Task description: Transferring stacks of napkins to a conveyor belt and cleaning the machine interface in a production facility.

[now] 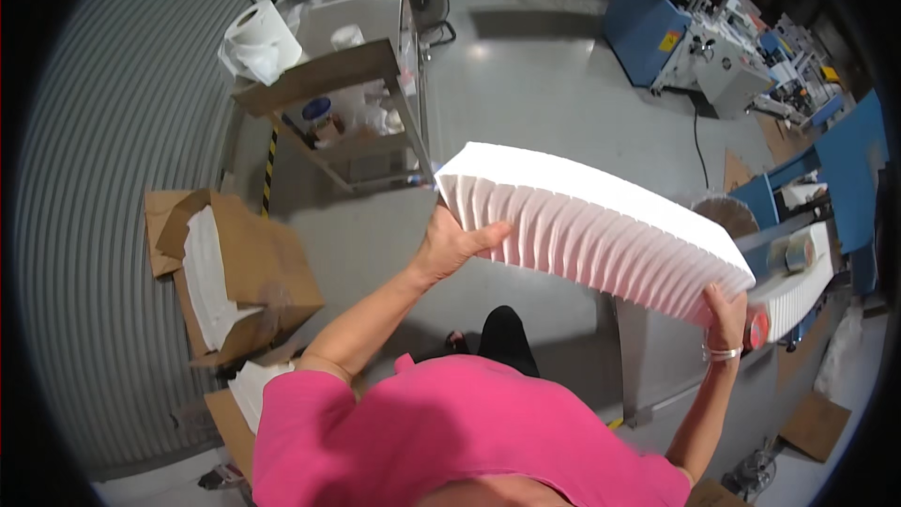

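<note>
A long stack of white folded papers stretches between my two hands in front of my body, bowed a little and sloping down to the right. My left hand grips its left end, the thumb lying across the pleated side. At the other end, my right hand clasps the stack with the thumb on the near side. Most fingers of both hands are hidden behind the papers. Close beyond my right hand lies another row of white papers on the machine, with a tape roll on it and a red round thing nearby.
Left of me stands an open cardboard box holding white papers; a second box is nearer. A metal cart carries a white roll. Blue machines stand far right. A metal panel is below the stack.
</note>
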`<state>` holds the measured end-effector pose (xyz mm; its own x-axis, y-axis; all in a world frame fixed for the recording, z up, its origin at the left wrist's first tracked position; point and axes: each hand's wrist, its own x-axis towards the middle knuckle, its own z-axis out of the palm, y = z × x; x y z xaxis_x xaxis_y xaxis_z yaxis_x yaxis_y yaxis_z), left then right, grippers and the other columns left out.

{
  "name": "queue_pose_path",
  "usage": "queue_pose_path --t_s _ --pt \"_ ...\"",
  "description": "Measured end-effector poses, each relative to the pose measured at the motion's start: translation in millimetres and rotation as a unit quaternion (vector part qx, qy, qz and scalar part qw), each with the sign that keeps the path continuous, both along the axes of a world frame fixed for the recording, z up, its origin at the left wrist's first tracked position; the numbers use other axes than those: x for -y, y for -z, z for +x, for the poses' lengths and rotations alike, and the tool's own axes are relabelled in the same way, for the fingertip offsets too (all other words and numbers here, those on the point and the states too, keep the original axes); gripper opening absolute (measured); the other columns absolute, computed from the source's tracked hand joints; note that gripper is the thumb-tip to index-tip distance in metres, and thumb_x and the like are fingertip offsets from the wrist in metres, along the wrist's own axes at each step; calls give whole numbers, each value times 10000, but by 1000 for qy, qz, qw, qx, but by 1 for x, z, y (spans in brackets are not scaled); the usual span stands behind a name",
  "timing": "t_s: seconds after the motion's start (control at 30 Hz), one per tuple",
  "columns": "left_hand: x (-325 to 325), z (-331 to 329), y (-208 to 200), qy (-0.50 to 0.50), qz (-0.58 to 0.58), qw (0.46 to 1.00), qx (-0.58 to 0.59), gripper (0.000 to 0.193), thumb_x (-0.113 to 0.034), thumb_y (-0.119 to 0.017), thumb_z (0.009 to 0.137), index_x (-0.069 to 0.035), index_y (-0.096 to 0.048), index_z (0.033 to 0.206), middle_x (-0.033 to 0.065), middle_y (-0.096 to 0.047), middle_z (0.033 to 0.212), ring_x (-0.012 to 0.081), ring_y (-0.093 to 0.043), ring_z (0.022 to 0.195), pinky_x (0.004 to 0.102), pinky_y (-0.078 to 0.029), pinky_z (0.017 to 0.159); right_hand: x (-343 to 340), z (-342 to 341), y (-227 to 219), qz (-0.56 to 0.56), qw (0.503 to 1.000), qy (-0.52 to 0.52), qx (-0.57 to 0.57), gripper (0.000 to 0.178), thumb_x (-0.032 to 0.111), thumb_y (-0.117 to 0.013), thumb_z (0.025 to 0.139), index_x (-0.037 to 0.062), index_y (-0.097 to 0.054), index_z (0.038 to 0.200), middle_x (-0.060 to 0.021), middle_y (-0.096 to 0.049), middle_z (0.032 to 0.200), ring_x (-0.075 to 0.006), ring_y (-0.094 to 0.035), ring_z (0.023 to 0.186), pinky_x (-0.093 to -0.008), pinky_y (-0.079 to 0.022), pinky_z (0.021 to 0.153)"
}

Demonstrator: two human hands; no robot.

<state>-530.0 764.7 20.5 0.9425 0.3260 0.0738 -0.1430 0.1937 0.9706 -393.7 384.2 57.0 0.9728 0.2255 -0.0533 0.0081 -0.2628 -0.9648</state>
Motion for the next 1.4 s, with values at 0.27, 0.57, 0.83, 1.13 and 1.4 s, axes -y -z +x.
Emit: queue_pose_path --t_s 0.27,0.57,0.83,1.13,1.4 --pt "-109 119 4 9 17 1000 17 705 -217 -769 684 -5 -387 1237 70 -531 1077 152 -540 950 269 -485 773 -106 113 -8 60 997 11 49 539 157 -699 724 -62 -466 1159 -96 -565 1047 -171 -545 931 -296 -432 833" --pt "-239 276 -26 -160 73 979 103 633 -197 -746 699 22 -429 1201 75 -577 1011 141 -568 898 262 -498 731 -272 346 -40 53 989 -121 62 527 167 -697 721 -61 -485 1146 -98 -580 1032 -168 -561 914 -293 -442 815" --pt "-377 316 -26 -286 70 955 27 551 -138 -683 744 35 -435 1205 95 -578 1071 166 -569 967 296 -460 846 -508 503 -19 69 947 -312 2 568 227 -702 724 -57 -480 1164 -91 -585 1060 -163 -560 938 -283 -436 822" --pt "-473 353 20 -479 3 877 -43 505 -131 -707 735 -12 -476 1168 72 -581 1062 158 -567 964 295 -474 810 -757 605 9 0 852 -517 -79 533 183 -705 723 -55 -493 1150 -100 -599 1049 -166 -582 934 -278 -466 798" --pt "-542 385 47 -582 -69 808 -67 507 -133 -690 761 -18 -454 1196 59 -568 1075 163 -548 984 299 -437 862 -987 649 31 -66 728 -673 -114 504 224 -742 721 -47 -550 1100 -110 -635 991 -152 -615 863 -266 -483 773"
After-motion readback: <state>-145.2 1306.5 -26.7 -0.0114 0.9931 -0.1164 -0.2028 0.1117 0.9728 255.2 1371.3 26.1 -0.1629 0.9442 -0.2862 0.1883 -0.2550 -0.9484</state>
